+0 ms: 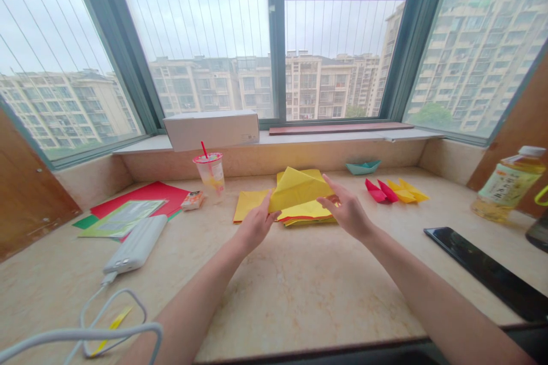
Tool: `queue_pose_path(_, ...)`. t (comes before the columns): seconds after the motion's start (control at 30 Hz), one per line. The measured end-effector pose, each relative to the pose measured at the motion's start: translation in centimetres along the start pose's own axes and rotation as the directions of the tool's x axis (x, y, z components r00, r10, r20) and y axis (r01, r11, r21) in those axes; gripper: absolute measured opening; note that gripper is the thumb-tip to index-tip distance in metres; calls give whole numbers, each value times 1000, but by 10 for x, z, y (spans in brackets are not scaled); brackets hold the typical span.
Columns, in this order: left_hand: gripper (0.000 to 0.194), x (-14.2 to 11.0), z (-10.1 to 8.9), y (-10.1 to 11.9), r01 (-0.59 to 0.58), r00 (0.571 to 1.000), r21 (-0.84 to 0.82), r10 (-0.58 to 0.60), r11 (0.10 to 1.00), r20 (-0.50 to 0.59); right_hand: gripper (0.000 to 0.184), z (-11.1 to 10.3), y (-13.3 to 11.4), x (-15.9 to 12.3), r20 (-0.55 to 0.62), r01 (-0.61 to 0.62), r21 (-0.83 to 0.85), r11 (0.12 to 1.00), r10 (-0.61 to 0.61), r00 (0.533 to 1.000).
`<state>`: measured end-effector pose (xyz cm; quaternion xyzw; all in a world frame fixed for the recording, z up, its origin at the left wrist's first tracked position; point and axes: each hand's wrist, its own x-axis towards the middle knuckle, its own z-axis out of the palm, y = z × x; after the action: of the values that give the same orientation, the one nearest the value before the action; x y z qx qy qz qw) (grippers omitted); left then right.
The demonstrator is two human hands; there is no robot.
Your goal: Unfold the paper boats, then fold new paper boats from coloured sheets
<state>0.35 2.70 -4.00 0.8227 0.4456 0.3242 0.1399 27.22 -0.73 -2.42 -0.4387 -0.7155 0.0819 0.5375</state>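
My left hand and my right hand hold a folded sheet of yellow paper up between them, gripping it at its two sides. Under the sheet lies a loose stack of yellow and red paper on the marble counter, and a flat yellow sheet sticks out on its left. To the right of my right hand stand a red paper boat and a yellow paper boat. A teal paper boat sits further back.
A plastic cup with a red straw and a white box stand at the back. Red and green paper, a white power bank with its cable, a long black slab and a bottle of yellow liquid lie around.
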Motion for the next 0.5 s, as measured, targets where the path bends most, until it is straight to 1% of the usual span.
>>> queue_pose_path(0.13, 58, 0, 1, -2, -18, 1000, 0, 18, 1000, -7, 57, -1, 8, 0, 34, 48, -12, 999, -48, 998)
queue_pose_path(0.3, 58, -1, 3, -1, -44, 999, 52, 45, 998, -25, 48, -4, 11, -3, 83, 181, -31, 983, -178, 980)
queue_pose_path(0.4, 58, -2, 4, 1, -27, 1000, 48, 28, 998, -13, 49, -3, 9, -4, 60, 227, -63, 972, -223, 973)
queue_pose_path(0.5, 59, -3, 5, 5, -6, 1000, 43, 6, 999, -3, 47, -2, 7, -4, 4, 230, -83, 970, -230, 973)
